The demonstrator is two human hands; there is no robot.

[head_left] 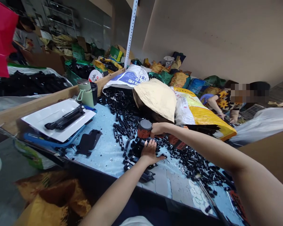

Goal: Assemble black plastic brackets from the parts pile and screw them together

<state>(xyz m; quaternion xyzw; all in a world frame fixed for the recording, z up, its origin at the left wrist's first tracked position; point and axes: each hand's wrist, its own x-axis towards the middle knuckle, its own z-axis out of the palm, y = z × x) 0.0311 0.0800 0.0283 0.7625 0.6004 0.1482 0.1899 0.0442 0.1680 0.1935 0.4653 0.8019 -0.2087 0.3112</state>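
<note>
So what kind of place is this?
Probably a small assembly workshop: loose black plastic parts are heaped across a light-blue work surface, a hand holds a black-and-orange mallet, and open sacks of black parts stand beyond.

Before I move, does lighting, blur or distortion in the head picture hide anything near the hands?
Head view: black parts by the left hand merge into one dark mass; wide-angle stretch enlarges the right forearm toward the edge; beneath the table, shadow is deep; pixelation masks part of a person at right.
</note>
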